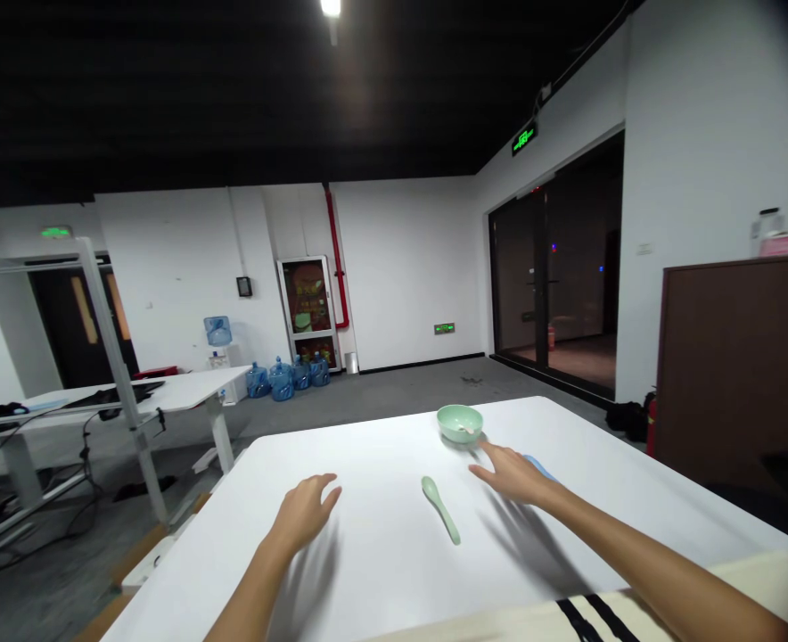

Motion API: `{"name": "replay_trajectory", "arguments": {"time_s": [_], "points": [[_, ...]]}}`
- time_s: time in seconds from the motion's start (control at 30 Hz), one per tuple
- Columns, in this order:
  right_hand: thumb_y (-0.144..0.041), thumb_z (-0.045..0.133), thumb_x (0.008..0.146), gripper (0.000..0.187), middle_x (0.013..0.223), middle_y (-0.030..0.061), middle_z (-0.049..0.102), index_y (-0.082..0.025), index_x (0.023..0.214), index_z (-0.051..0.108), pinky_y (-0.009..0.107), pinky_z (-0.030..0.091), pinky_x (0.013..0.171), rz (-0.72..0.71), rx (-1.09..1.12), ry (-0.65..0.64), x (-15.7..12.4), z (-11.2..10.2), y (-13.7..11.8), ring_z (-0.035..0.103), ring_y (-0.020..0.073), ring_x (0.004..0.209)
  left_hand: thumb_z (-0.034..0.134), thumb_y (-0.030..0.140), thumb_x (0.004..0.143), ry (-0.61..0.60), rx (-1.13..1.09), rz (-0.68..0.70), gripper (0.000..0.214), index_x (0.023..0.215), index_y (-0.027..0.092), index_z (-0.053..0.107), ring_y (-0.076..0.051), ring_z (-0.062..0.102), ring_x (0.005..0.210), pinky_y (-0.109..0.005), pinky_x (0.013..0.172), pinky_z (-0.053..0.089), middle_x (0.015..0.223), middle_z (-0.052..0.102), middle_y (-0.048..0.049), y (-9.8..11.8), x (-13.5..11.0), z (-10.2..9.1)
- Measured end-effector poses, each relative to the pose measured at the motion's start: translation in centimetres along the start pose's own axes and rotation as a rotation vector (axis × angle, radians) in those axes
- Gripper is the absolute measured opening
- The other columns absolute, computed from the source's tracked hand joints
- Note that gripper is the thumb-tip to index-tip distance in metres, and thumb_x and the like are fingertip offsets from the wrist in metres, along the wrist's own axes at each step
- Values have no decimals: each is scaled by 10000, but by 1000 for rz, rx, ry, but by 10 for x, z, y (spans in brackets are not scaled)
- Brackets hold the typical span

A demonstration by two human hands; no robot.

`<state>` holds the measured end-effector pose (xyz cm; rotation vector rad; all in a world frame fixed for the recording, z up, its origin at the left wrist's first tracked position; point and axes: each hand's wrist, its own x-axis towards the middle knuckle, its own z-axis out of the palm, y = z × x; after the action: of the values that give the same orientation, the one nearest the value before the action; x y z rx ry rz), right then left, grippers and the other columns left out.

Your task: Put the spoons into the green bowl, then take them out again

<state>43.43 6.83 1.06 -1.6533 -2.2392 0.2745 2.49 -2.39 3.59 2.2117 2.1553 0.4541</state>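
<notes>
A light green bowl [451, 432] stands near the far edge of the table, with a small pale thing inside that I cannot make out. My right hand [515, 474] hovers just to the near right of the bowl, thumb and fingers apart, holding nothing. Partly hidden behind that hand lies a blue object [539, 467] whose kind I cannot tell. Between my two hands a light green spoon [442, 513] rests on the tabletop, its bowl end pointing away from me. Over the table's left side my left hand [306, 511] is raised with fingers apart and nothing in it.
The white table [381, 571] has a cream cloth with black stripes [521, 624] along its near edge. To the left stands another white table [197, 388] with a metal frame and cables. Blue water bottles [282, 379] stand by the far wall; a brown cabinet [734, 374] is at right.
</notes>
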Motion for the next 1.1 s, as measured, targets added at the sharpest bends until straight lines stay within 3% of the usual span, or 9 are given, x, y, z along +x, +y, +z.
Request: {"name": "replay_trajectory", "arguments": {"time_s": [0.2,0.7,0.9,1.1], "points": [[-571,445,906,673,1418,146,560,-184,1456,459,402,425,987,39,-14,-35,-3,9,5,525,329,1280,360,484,943,-3,-12,5,539,1327,192,599,-260,543,1307,-377,1069,414,1379,628,-80,3,-1,1],[-580,432,915,572,1282,139,639,-219,1347,532,381,432,906,41,-22,-26,-4,7,6,584,322,1182,356,495,939,-11,-14,-1,553,1328,185,597,-263,536,1314,-384,1078,411,1383,625,-81,3,0,3],[-541,438,926,498,1206,135,672,-210,1263,596,355,439,852,44,-33,16,10,2,6,620,309,1113,359,495,942,-5,-28,7,541,1326,200,599,-259,541,1307,-386,1080,406,1379,630,-74,4,-1,2],[-546,470,915,494,1142,146,698,-197,1222,636,333,439,831,80,-64,51,41,-10,7,639,305,1082,369,489,944,-11,-32,13,519,1316,218,607,-255,550,1296,-386,1075,409,1369,638,-67,4,-1,1]]}}
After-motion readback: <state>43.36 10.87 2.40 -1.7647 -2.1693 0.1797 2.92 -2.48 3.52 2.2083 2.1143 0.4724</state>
